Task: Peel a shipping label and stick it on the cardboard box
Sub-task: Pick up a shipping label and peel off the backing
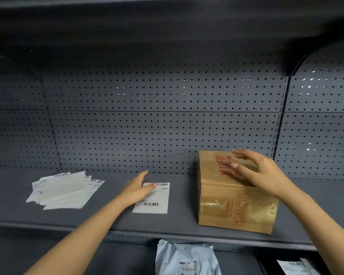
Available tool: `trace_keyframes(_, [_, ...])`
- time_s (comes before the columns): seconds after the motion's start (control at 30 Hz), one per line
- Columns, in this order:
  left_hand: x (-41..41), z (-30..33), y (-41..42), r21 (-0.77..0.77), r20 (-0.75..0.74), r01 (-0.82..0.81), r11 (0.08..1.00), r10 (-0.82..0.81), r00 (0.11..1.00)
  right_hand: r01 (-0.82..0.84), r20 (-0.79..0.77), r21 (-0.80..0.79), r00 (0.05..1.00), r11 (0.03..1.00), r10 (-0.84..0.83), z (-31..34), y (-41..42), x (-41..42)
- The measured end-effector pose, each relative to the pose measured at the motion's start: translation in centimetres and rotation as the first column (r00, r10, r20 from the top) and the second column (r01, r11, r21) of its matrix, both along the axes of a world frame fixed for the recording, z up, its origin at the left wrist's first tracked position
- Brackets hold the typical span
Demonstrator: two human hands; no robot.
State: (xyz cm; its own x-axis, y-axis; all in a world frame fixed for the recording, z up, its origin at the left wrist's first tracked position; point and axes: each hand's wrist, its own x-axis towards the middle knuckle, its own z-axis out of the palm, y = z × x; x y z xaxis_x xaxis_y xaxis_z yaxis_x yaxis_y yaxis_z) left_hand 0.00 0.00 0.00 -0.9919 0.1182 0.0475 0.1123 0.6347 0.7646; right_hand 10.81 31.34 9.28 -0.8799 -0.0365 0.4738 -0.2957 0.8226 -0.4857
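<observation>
A brown cardboard box (226, 207) with red print stands on the grey shelf (111, 221), right of centre. My right hand (258, 171) hovers over the box's top with fingers spread, holding nothing. A white shipping label (157, 203) with barcodes lies flat on the shelf to the left of the box. My left hand (136, 188) rests flat on the label's left upper part, fingers extended and apart; it covers that corner.
A fanned pile of white label sheets (62, 190) lies at the shelf's left. A perforated grey back panel (157, 126) closes the shelf behind. On the shelf below sit a pale mailer bag (187, 259) and a dark parcel with a label (292, 264).
</observation>
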Motion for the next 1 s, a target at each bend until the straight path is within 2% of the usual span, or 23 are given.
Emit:
trace_keyframes(0.13, [-0.6,-1.5,-0.4,-0.349,0.019,-0.013,0.937,0.021,1.000,-0.007,-0.024,0.009,1.000,1.000,0.007,-0.2,0.4,-0.2])
trace_keyframes(0.27, [-0.4,-2.2,0.4,-0.492,0.072,0.007,0.871,0.032,0.997,-0.007,-0.055,0.000,0.998,1.000,0.007,-0.3,0.5,-0.4])
trace_keyframes(0.43, [-0.1,-2.6,0.6,-0.459,0.029,-0.046,0.887,0.067,0.997,-0.041,-0.051,0.021,0.998,0.999,0.042,-0.2,0.6,-0.3])
trace_keyframes(0.63, [0.6,-2.5,0.8,-0.341,0.001,-0.083,0.936,0.088,0.996,-0.062,-0.050,0.034,0.997,0.998,0.063,0.0,0.9,-0.2])
trace_keyframes(1.0, [1.4,-3.0,1.2,-0.199,-0.040,-0.138,0.970,0.133,0.990,-0.084,-0.035,0.029,0.996,0.996,0.085,-0.5,0.6,-0.4])
